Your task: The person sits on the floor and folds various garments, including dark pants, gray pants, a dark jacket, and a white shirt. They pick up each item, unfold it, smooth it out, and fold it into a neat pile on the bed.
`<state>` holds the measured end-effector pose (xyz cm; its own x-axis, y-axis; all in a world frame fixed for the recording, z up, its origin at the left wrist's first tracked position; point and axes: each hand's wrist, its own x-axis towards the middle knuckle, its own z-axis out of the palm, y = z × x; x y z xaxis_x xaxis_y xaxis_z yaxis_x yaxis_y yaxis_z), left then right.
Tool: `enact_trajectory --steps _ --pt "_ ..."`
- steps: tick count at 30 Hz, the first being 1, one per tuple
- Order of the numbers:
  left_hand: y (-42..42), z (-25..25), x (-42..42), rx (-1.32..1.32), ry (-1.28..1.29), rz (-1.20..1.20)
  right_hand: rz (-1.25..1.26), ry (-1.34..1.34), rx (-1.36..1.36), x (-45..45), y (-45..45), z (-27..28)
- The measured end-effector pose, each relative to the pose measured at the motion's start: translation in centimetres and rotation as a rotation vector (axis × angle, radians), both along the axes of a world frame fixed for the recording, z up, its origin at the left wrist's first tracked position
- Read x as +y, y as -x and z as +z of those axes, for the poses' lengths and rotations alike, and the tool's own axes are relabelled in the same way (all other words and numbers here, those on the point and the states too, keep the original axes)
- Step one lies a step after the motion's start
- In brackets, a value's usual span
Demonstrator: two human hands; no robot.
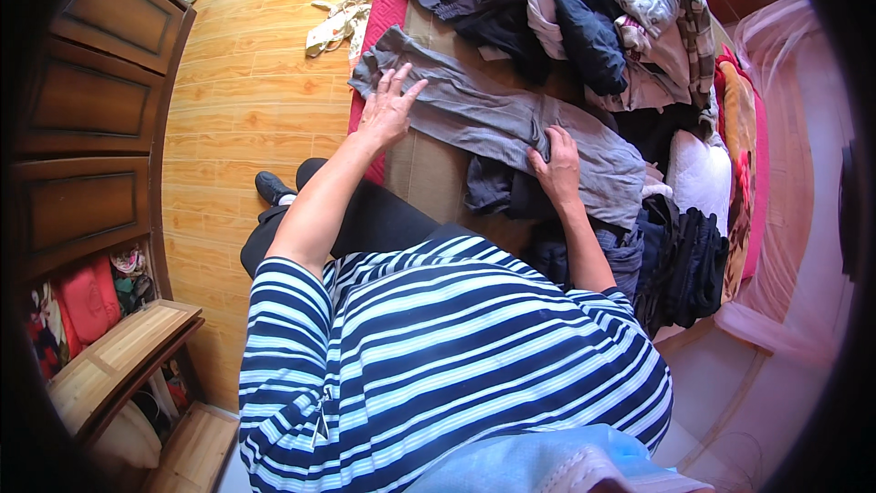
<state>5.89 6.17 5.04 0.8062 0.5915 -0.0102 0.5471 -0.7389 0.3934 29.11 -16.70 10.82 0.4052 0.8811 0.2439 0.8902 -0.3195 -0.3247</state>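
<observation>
A pair of soft grey trousers (pixel 472 92) lies stretched across the bed in front of me, its legs toward the left edge and its wider top part at the right. My left hand (pixel 387 109) rests on the leg ends near the bed's edge, fingers spread and nothing gripped. Farther right, my right hand (pixel 560 164) touches the lower side of the trousers around mid-length. Its thumb stands apart from the fingers beside a fold; whether cloth is pinched there is not clear. Dark clothing (pixel 503 185) lies partly under the trousers, close to my right hand.
Heaped clothes (pixel 582 27) cover the far side of the bed (pixel 417 171). Folded dark garments (pixel 694 267) and a white pillow (pixel 699 174) are at the right, before a pink net (pixel 787 150). A wooden cabinet (pixel 89 109) with an open drawer (pixel 130 342) stands left; patterned cloth (pixel 342 20) lies beside the bed.
</observation>
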Motion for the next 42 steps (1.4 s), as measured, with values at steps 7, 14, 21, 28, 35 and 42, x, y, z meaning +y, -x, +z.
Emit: enact_trajectory --steps 7,14,21,28,35,42 --pt "-1.3 1.2 -1.9 0.289 0.078 -0.086 -0.626 -0.61 0.934 -3.0 -6.2 1.1" --pt "-2.4 -0.5 -2.4 0.211 0.018 0.058 -0.745 -1.081 0.811 -12.5 -15.3 10.2" --pt "-2.1 -2.5 -1.0 -0.028 -0.163 0.076 -0.678 -1.334 0.591 -12.0 -15.1 22.4" --pt "5.2 0.8 5.2 -0.023 -0.209 0.33 -0.52 -1.295 0.823 -11.8 -20.3 24.6" --pt "14.9 2.3 8.5 -0.004 0.013 0.684 -0.428 -1.304 1.064 -10.1 -19.1 17.5" --pt "12.4 -1.2 4.6 -0.139 0.135 0.365 -0.735 -1.109 1.037 -17.5 -20.8 6.4"
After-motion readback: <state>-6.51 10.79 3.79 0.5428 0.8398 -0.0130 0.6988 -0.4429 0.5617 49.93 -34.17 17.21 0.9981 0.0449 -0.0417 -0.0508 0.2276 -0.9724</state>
